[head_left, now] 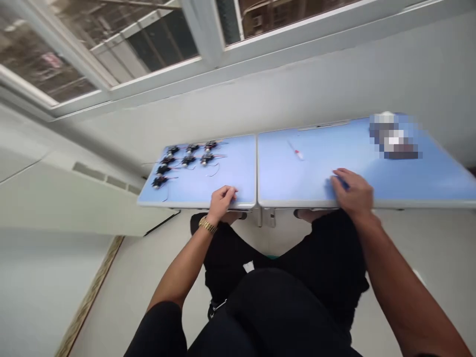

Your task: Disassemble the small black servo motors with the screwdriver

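Diagonally lies slim tool (298,153), red-marked end nearer right hand (354,192), unclenched; left hand (220,202) loosely released.

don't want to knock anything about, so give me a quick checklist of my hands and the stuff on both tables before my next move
1. Left hand free: ok, nothing visible in it, at the left table's front edge.
2. Right hand free: ok, nothing visible in it, near the right table's front edge.
3. Black wired parts all on the left table, apart from both hands: ok.
4. Their thin wires untangled: cannot tell, too small.
5. Slim red-and-white item apart from both hands: ok.
6. Pixelated item identified: cannot tell.
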{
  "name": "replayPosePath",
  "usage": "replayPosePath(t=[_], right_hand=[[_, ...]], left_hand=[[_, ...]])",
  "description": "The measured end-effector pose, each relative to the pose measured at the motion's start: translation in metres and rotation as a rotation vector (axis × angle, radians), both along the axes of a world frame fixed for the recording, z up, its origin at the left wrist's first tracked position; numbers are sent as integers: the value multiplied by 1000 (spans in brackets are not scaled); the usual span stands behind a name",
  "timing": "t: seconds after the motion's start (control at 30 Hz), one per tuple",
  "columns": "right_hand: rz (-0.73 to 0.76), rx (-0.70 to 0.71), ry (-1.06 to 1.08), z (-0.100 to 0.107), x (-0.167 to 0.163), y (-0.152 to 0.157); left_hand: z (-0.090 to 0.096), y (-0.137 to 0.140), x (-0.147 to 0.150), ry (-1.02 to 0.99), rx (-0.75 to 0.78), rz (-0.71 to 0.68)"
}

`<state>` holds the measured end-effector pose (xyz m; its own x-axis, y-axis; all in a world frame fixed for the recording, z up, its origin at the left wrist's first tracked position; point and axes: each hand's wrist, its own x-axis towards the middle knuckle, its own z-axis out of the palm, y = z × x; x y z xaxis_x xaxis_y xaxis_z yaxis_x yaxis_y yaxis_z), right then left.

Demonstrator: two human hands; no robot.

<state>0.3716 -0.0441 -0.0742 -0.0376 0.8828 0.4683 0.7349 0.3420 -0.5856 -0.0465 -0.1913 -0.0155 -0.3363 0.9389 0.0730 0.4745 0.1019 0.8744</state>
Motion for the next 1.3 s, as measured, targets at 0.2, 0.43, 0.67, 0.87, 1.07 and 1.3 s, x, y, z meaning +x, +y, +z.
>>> replayPosePath(t=[0.2,0.43,0.67,0.87,1.07,1.3], right_hand=[[-60,1,15,1,-1,-3],[-130,-72,-16,-1,6,0],[-99,-428,-43,32,-18,41],[15,-463,-286,50,-82,87],[15,-430,-277,37,-101,113],[9,-406,-40,28,-88,118]], left_hand=[[-5,29,-35,72,-24,58],[10,80,-89,243,41,313],[29,106,-145,426,-110,502],[20,121,-146,523,-262,455],[26,132,-143,551,-309,434],[33,125,-150,448,-309,316]])
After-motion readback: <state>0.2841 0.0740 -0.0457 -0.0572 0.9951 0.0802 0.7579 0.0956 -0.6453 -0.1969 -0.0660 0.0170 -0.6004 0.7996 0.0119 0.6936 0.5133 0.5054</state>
